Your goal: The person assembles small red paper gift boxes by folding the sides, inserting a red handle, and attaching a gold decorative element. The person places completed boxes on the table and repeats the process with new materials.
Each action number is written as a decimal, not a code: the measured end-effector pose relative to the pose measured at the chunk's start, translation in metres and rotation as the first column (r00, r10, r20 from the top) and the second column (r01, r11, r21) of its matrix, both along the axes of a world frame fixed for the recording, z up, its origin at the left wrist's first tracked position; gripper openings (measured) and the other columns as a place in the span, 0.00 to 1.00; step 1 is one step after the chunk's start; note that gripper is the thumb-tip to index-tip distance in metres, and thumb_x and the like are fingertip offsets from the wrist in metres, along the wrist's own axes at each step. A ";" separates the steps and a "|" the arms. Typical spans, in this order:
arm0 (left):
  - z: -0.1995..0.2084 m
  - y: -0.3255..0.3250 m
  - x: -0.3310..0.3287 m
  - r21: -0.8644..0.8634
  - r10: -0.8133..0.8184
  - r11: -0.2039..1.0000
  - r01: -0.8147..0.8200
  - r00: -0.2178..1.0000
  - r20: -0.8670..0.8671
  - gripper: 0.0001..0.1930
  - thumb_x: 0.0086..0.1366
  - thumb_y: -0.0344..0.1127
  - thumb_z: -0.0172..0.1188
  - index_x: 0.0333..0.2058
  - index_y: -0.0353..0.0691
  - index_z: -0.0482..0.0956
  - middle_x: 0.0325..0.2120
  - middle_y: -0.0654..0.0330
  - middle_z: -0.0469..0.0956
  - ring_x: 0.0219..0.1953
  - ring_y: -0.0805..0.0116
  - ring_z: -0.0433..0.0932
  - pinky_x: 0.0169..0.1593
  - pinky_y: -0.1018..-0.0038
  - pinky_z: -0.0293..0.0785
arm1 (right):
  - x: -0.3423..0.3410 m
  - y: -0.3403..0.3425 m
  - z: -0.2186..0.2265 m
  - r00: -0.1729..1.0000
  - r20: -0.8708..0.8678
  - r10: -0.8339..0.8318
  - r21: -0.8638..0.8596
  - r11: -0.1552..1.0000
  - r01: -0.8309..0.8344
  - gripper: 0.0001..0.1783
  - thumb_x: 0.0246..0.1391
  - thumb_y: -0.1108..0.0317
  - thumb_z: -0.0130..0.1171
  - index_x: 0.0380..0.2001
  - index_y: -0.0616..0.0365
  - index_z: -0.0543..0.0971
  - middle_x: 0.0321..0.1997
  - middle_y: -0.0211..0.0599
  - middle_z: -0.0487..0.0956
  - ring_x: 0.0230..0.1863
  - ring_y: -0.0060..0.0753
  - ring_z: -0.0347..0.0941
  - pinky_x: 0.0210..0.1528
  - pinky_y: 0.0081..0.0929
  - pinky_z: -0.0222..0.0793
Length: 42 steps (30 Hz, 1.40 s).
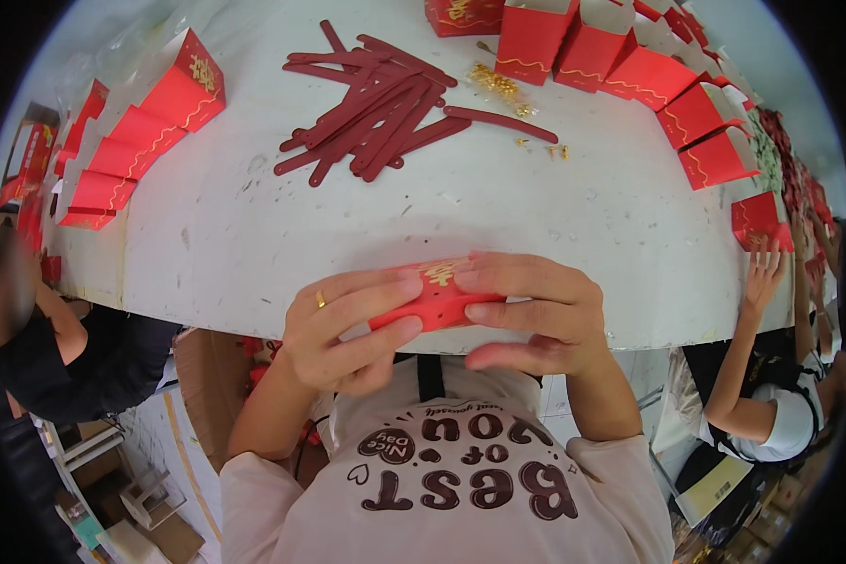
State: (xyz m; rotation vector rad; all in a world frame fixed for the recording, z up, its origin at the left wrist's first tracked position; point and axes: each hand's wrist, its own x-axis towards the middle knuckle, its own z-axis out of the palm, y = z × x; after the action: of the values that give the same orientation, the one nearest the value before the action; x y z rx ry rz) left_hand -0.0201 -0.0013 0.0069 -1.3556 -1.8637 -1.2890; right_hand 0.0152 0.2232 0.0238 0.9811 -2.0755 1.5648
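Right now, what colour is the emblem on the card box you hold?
Gold emblem on red card box; best in head view.

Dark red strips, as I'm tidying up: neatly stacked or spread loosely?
Spread loosely: the dark red strips lie crossed at differing angles, ends jutting out.

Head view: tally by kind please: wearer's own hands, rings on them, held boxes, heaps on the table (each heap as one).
Hands, left hand and right hand: 2
Gold ring: 1
Red box, held: 1
Heap of maroon strips: 1
Heap of gold fasteners: 1
Total: 6
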 end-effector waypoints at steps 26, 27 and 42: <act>0.008 0.002 0.011 0.032 -0.137 0.988 0.152 0.752 0.645 0.19 0.55 0.26 0.62 0.47 0.30 0.75 0.49 0.48 0.74 0.54 0.50 0.72 0.61 0.56 0.58 | -0.015 -0.014 0.042 0.931 0.354 -0.087 0.226 0.974 0.005 0.10 0.38 0.75 0.67 0.28 0.59 0.80 0.31 0.34 0.78 0.33 0.36 0.74 0.32 0.28 0.72; 0.007 0.003 0.012 0.059 -0.151 0.987 0.151 0.733 0.663 0.19 0.55 0.26 0.61 0.48 0.31 0.74 0.49 0.48 0.74 0.54 0.50 0.71 0.62 0.55 0.58 | -0.017 -0.014 0.042 0.936 0.343 -0.079 0.241 0.970 -0.006 0.10 0.38 0.74 0.68 0.28 0.59 0.80 0.31 0.34 0.78 0.33 0.36 0.74 0.32 0.28 0.72; -0.001 0.008 0.022 0.183 -0.125 0.983 0.016 0.788 0.603 0.18 0.55 0.19 0.50 0.46 0.33 0.76 0.45 0.48 0.76 0.51 0.53 0.74 0.60 0.54 0.61 | -0.015 -0.021 0.047 0.884 0.456 -0.100 0.246 0.969 -0.017 0.14 0.34 0.71 0.71 0.30 0.56 0.82 0.31 0.35 0.77 0.33 0.33 0.74 0.34 0.26 0.71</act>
State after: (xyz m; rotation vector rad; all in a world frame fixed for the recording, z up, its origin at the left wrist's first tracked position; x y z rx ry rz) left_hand 0.0014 0.0064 0.0060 -0.9828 -2.0439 -2.0668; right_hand -0.0003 0.2020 0.0706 0.6676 -2.6500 1.6781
